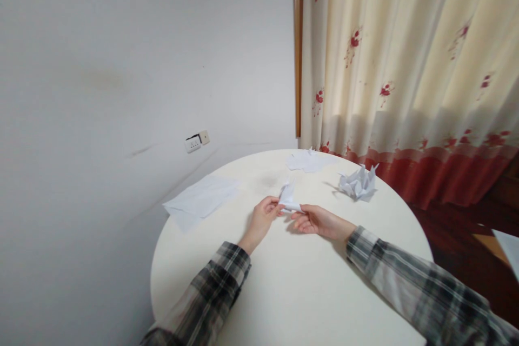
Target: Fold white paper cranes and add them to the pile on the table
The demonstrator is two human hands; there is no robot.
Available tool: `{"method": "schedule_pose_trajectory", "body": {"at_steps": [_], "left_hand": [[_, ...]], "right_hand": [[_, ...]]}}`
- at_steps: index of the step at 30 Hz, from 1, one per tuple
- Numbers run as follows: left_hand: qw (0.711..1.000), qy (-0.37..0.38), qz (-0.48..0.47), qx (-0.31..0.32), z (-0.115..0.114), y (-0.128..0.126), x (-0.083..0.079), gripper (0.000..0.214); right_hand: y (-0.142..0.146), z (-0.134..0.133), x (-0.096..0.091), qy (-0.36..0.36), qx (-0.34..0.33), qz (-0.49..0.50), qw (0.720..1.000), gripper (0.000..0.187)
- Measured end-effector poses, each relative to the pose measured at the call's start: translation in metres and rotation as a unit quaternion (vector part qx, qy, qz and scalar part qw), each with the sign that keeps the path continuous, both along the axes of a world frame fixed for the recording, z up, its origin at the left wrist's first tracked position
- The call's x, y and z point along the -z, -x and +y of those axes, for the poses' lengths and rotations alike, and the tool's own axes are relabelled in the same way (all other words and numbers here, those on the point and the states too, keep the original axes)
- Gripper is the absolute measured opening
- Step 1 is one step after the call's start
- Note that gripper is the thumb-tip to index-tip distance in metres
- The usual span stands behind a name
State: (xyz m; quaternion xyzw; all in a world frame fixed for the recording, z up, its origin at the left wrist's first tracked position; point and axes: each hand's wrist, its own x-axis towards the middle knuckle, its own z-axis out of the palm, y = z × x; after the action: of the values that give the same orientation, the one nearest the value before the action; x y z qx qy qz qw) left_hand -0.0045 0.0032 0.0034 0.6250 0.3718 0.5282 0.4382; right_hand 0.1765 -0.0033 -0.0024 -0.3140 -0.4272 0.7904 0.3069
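Between my two hands, above the middle of the round table, is a folded piece of white paper [287,200] with one part pointing up and away from me. My left hand [264,217] pinches its left side between thumb and fingers. At its lower right end, my right hand [316,220] grips the paper with thumb and forefinger, the other fingers curled below. The finer folds are too small to make out.
The white round table [324,297] stands against a wall with a socket [193,144]. White paper sheets [203,197] lie at left, more paper [306,162] at the back. Several folded paper pieces [359,183] are heaped at right. A flowered curtain [385,65] hangs behind.
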Motion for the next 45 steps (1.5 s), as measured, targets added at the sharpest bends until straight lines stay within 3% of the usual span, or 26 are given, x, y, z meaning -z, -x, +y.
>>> {"method": "schedule_pose_trajectory", "body": {"at_steps": [3, 8, 16, 23, 35, 41, 45], "left_hand": [[1.0, 0.005, 0.01, 0.008, 0.0002, 0.0001, 0.0025, 0.025], [0.999, 0.024, 0.022, 0.015, 0.0023, 0.0012, 0.0071, 0.025], [0.998, 0.039, 0.048, 0.016, 0.0045, 0.0026, 0.0089, 0.024], [0.997, 0.051, 0.056, 0.028, 0.0026, 0.002, 0.0042, 0.025], [0.997, 0.027, 0.042, 0.054, 0.0025, 0.0031, 0.0097, 0.025], [0.997, 0.027, 0.053, 0.044, -0.0007, 0.0038, 0.0077, 0.028], [0.998, -0.01, 0.051, 0.023, -0.0024, 0.003, 0.006, 0.025]], "right_hand": [[-0.0032, 0.0003, -0.002, 0.039, 0.002, 0.026, 0.999, 0.024], [-0.0049, -0.0016, -0.0054, 0.019, 0.051, 0.015, 0.998, 0.007], [-0.0055, 0.0005, -0.0014, -0.109, 0.055, -0.009, 0.993, 0.006], [-0.0058, 0.0007, -0.0029, -0.226, 0.096, -0.07, 0.967, 0.011], [-0.0046, -0.0025, -0.0036, -0.146, 0.066, -0.018, 0.987, 0.006], [-0.0017, 0.0013, -0.0014, -0.171, 0.097, -0.096, 0.976, 0.003], [-0.0029, 0.0047, 0.0031, -0.151, 0.065, -0.119, 0.979, 0.005]]}}
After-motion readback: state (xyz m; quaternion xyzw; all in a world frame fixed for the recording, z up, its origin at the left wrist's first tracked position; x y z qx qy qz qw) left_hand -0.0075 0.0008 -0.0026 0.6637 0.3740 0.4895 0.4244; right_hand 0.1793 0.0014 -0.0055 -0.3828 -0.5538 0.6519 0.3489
